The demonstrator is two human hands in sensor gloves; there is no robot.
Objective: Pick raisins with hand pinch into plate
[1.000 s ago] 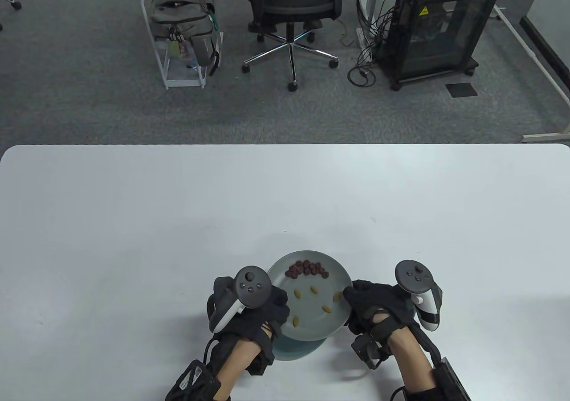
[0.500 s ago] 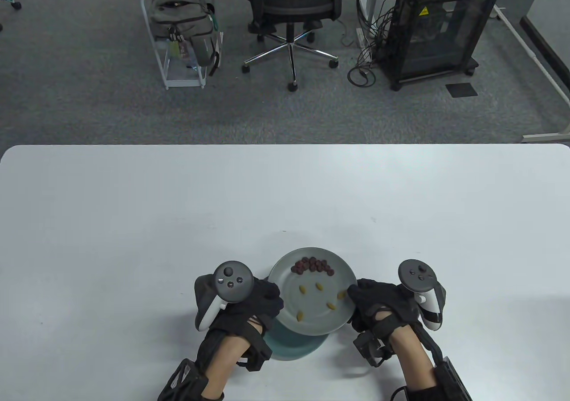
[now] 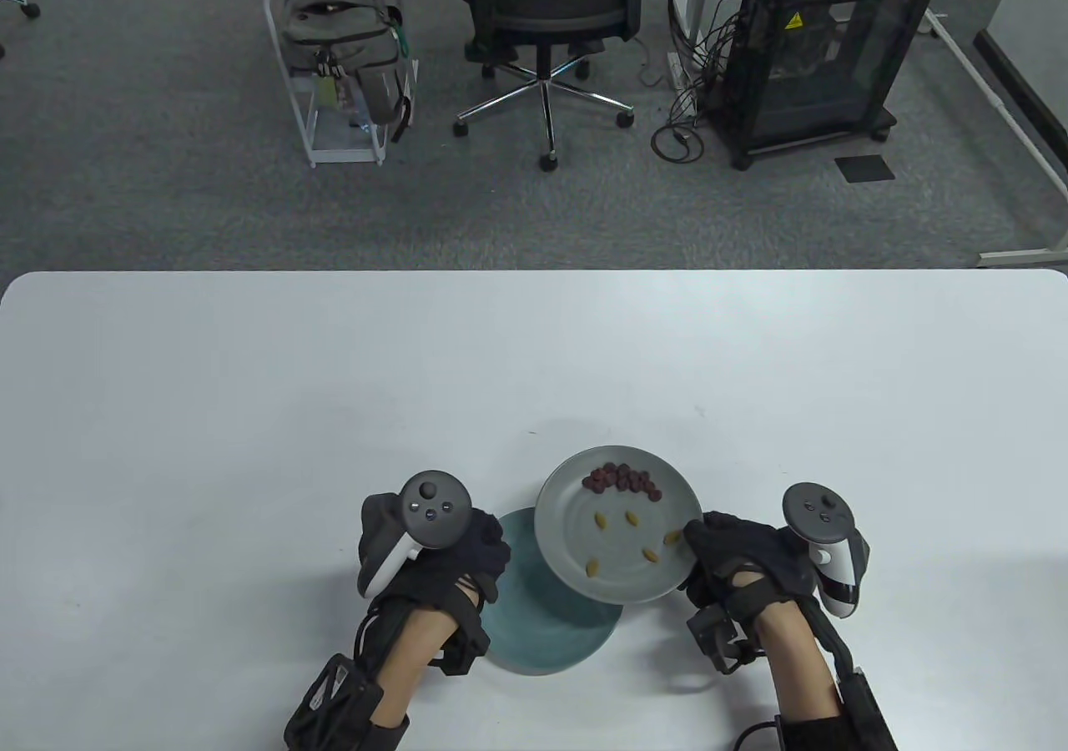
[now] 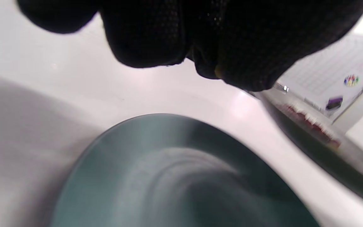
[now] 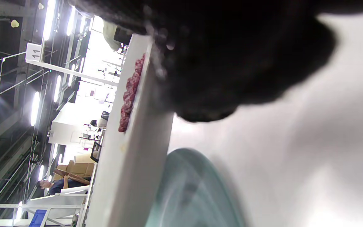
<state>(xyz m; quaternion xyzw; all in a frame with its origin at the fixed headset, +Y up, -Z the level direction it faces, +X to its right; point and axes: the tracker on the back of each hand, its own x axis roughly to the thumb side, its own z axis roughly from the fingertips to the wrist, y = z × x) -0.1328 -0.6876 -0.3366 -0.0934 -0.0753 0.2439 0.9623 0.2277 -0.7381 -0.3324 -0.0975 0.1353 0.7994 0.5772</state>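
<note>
Table view: right hand [image 3: 734, 563] grips the rim of the grey plate [image 3: 576, 526], which carries dark raisins [image 3: 622, 479] and overlaps a teal plate [image 3: 542, 626] on the counter [image 3: 250, 409]. Left hand [image 3: 438, 555] rests curled beside the teal plate, holding nothing visible.

Dark raisins [image 3: 622, 480] on raised grey plate [image 3: 576, 534]

The raised pale grey round plate [image 3: 576, 526] hides the two o'clock part of the teal round plate [image 3: 534, 626] beneath. Wrist views are motion-blurred; the left hand's black gloved fingers [image 4: 175, 34] are cut off at twelve o'clock.
</note>
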